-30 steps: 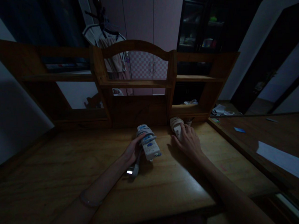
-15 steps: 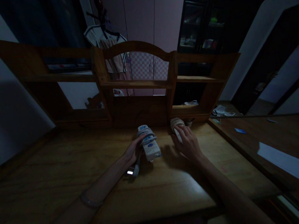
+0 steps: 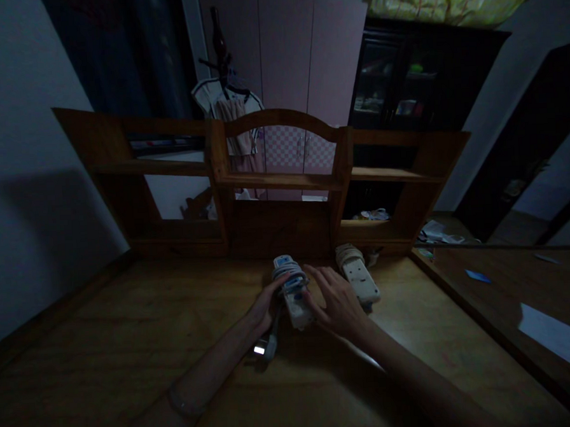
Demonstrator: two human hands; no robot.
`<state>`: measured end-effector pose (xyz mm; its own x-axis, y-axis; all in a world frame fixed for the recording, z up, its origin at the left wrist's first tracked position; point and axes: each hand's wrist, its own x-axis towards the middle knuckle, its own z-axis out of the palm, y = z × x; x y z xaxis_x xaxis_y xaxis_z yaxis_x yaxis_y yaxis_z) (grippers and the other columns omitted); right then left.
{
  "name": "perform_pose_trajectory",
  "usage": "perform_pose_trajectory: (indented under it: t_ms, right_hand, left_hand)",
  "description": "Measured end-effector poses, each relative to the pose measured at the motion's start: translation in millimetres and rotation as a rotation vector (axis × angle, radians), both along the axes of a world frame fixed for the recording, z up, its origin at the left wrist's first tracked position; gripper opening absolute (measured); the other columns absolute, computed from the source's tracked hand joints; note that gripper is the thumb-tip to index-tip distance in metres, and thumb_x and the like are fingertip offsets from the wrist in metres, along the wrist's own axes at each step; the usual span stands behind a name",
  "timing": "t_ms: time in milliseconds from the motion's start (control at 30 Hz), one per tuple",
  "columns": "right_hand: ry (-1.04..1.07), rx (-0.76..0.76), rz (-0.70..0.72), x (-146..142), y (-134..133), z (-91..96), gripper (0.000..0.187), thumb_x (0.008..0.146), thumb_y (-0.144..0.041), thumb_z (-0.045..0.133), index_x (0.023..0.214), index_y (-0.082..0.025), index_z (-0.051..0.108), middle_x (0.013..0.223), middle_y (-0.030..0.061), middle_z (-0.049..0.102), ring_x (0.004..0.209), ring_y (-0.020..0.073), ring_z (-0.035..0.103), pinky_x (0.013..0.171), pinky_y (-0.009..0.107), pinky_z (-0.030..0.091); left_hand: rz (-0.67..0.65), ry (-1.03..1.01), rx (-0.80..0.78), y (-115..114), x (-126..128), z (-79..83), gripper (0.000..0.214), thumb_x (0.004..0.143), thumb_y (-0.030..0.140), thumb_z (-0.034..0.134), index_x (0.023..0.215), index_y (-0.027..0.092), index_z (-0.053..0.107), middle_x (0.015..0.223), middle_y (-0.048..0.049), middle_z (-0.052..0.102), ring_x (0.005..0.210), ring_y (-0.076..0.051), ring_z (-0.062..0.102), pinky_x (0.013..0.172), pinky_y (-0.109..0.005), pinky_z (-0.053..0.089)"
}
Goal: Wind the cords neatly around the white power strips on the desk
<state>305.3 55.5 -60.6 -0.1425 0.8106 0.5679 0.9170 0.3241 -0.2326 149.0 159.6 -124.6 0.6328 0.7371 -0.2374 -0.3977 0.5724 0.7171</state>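
A white power strip [image 3: 298,309] with blue labels and its grey cord wound around it stands at the middle of the wooden desk [image 3: 175,308]. My left hand [image 3: 265,305] grips its left side, fingers partly hidden behind it. The cord's plug end [image 3: 271,347] hangs below that hand, close to a small bright spot. My right hand [image 3: 340,300] is open, fingers apart, at the right side of this strip; I cannot tell whether the fingertips touch it. Just right of that hand lies a second white power strip [image 3: 362,281], its cord coiled round the far end.
A wooden shelf unit [image 3: 283,183] runs along the back of the desk. To the right, a lower brown surface [image 3: 504,297] carries a white sheet [image 3: 559,339] and a blue card [image 3: 478,276]. A wall [image 3: 51,219] borders the left side.
My right hand has let go of the second power strip and moved left to the cord-wrapped one. The left hand keeps its grip. The camera view has tilted up and shifted left.
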Motion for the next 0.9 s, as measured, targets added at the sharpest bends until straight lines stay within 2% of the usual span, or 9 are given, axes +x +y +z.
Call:
perform_pose_trajectory:
  t_ms: [100,233,367,467,667,767,900]
  right_hand:
    - [0.103,-0.046,0.018,-6,0,-16.9,0.045,0.093,-0.036,0.045,0.136,-0.024,0.041,0.116,0.0104,0.058,0.105,0.0254,0.055,0.090,0.041,0.046]
    - [0.222,-0.127,0.046,-3,-3,-22.7,0.050,0.092,-0.040,0.047,0.140,-0.028,0.036,0.125,0.0088,0.056,0.113,0.0252,0.054,0.094,0.042,0.046]
    - [0.287,-0.209,0.057,-2,-4,-29.3,0.065,0.087,-0.044,0.054,0.145,-0.028,0.027,0.137,0.0094,0.047,0.123,0.0264,0.048,0.101,0.044,0.042]
    - [0.326,-0.205,0.070,0,-1,-37.3,0.073,0.083,-0.043,0.060,0.146,-0.026,0.025,0.142,0.0107,0.042,0.129,0.0271,0.042,0.105,0.045,0.038]
    - [0.489,-0.170,0.020,6,5,-46.4,0.068,0.083,-0.031,0.057,0.144,-0.023,0.028,0.137,0.0109,0.049,0.122,0.0259,0.050,0.101,0.043,0.042]
    - [0.582,-0.181,-0.023,6,7,-47.8,0.069,0.080,-0.029,0.059,0.143,-0.022,0.031,0.133,0.0106,0.053,0.118,0.0262,0.054,0.098,0.043,0.044]
    - [0.728,-0.187,-0.009,11,11,-50.1,0.067,0.078,-0.030,0.061,0.140,-0.021,0.037,0.123,0.0094,0.061,0.109,0.0250,0.059,0.095,0.041,0.046]
  left_hand:
    - [0.003,0.018,-0.018,-1,0,2.3,0.035,0.079,0.036,0.067,0.108,0.015,0.067,0.105,-0.0094,0.071,0.094,-0.024,0.068,0.084,-0.033,0.053]
    - [0.011,0.046,0.028,-5,2,6.3,0.034,0.079,0.037,0.067,0.105,0.015,0.067,0.099,-0.0100,0.072,0.089,-0.025,0.069,0.081,-0.033,0.054]
    - [0.048,-0.025,0.107,-10,3,6.5,0.032,0.078,0.031,0.069,0.106,0.017,0.066,0.106,-0.0097,0.070,0.097,-0.026,0.067,0.087,-0.035,0.052]
    - [0.063,-0.037,0.158,-13,3,2.2,0.031,0.077,0.024,0.070,0.107,0.017,0.064,0.112,-0.0097,0.067,0.103,-0.025,0.064,0.092,-0.035,0.050]
    - [0.034,-0.117,0.318,-11,4,-6.7,0.063,0.062,-0.001,0.067,0.120,0.022,0.055,0.122,-0.0072,0.062,0.114,-0.025,0.057,0.097,-0.035,0.045]
    - [0.038,-0.103,0.402,-10,6,-6.1,0.069,0.062,0.000,0.066,0.126,0.023,0.051,0.126,-0.0083,0.059,0.114,-0.026,0.057,0.092,-0.034,0.047]
    - [0.062,-0.043,0.499,-9,5,-2.9,0.064,0.066,0.005,0.070,0.125,0.021,0.051,0.122,-0.0105,0.061,0.101,-0.026,0.063,0.077,-0.031,0.052]
